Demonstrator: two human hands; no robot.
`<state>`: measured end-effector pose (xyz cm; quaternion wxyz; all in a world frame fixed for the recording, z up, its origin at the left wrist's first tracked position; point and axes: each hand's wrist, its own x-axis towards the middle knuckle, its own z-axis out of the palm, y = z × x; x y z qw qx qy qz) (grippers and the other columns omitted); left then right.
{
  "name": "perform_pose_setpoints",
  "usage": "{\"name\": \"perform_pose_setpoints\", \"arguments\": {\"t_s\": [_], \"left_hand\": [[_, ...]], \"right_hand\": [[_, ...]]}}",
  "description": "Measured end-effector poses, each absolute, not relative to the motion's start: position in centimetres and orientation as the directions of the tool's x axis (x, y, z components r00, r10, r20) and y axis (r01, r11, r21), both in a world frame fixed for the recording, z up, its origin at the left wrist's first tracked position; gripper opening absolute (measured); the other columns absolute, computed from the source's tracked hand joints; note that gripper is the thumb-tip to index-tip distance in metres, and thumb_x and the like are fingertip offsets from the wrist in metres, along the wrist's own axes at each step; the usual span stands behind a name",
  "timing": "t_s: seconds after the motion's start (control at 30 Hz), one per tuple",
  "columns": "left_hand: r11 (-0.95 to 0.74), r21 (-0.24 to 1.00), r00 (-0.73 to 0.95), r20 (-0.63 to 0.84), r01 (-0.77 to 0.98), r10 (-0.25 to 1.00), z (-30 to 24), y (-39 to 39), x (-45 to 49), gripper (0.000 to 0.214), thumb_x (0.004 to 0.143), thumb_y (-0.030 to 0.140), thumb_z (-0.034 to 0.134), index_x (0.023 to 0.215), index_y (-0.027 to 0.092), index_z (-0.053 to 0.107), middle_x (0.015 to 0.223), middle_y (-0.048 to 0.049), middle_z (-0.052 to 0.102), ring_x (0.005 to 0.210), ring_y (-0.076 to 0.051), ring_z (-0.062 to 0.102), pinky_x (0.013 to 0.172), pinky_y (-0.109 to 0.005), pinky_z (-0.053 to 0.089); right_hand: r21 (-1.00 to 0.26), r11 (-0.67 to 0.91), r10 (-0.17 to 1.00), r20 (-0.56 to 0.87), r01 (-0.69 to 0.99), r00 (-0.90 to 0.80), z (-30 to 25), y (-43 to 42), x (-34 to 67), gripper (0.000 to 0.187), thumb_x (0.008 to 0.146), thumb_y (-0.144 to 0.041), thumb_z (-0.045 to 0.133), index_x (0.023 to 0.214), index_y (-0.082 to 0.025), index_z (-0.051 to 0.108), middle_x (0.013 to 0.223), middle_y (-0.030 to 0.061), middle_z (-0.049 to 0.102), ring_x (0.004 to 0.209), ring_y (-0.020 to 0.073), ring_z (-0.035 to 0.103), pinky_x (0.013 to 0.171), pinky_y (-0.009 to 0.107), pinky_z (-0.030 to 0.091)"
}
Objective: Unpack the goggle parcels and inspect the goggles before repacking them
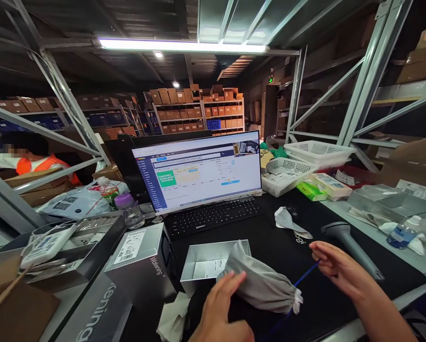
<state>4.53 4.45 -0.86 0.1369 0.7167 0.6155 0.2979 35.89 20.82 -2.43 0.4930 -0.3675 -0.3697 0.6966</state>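
A grey cloth drawstring pouch (pixel 261 280), filled and bulging, lies at a slant across the front edge of a small silver box (pixel 195 263). Its gathered neck, with a whitish frill, points to the right. My left hand (pixel 222 311) reaches over the near side of the pouch, fingers stretched out and touching the cloth. To the right, my right hand (pixel 341 268) pinches a blue cord (pixel 307 273) between thumb and fingers. The cord runs taut down to the neck of the pouch, and more of it trails below. What fills the pouch is hidden.
A monitor (pixel 202 175) and keyboard (pixel 216 216) stand behind. Left are silver boxes (pixel 141 261) and a purple-capped jar (pixel 129 211); right, a barcode scanner (pixel 353 247), blue bottle (pixel 403 232) and white baskets (pixel 287 175). A cloth (pixel 173 316) lies in front. A person (pixel 38 156) sits far left.
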Motion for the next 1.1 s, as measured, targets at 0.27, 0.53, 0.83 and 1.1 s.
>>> {"name": "perform_pose_setpoints", "arguments": {"t_s": [0.27,0.53,0.83,1.1], "left_hand": [[-0.189,0.617,0.112,0.162,0.764,0.980,2.5,8.2,2.9,0.014,0.093,0.017,0.048,0.086,0.022,0.060,0.158,-0.0089,0.035,0.145,-0.026,0.039,0.114,-0.047,0.041],[-0.230,0.667,0.121,0.206,0.709,0.971,2.8,9.7,4.0,0.013,0.093,0.019,0.051,0.088,0.024,0.062,0.149,-0.0075,0.044,0.137,-0.025,0.046,0.113,-0.046,0.041],[-0.351,0.657,0.100,0.388,0.667,0.916,4.0,9.8,3.7,0.015,0.096,0.024,0.052,0.088,0.024,0.065,0.120,-0.0059,0.066,0.114,-0.021,0.063,0.095,-0.038,0.053],[-0.488,0.261,0.170,0.719,0.833,0.673,1.9,4.2,0.0,0.012,0.092,0.033,0.064,0.098,0.023,0.064,0.093,-0.0028,0.070,0.085,-0.015,0.069,0.075,-0.025,0.058]], "right_hand": [[-0.854,-0.144,0.989,-0.115,-0.500,-0.088,-1.4,20.7,34.7,0.039,0.068,-0.032,0.086,0.102,-0.018,0.074,0.108,0.0101,0.073,0.101,0.0219,0.070,0.089,0.030,0.060],[-0.865,0.484,0.792,0.367,0.136,-0.488,2.2,16.3,26.4,0.094,0.070,-0.026,0.083,0.150,-0.029,0.035,0.148,0.0114,0.048,0.136,0.0282,0.047,0.117,0.049,0.037],[-0.274,0.667,0.734,0.080,0.693,-0.675,4.9,15.6,20.4,0.085,0.076,-0.007,0.065,0.154,-0.011,0.032,0.127,0.0204,0.062,0.111,0.0346,0.061,0.091,0.049,0.053],[-0.766,0.460,0.872,0.292,0.449,-0.394,3.4,18.9,23.8,0.066,0.065,-0.014,0.060,0.130,-0.024,0.054,0.102,0.0030,0.069,0.083,0.0207,0.065,0.076,0.033,0.048]]}}
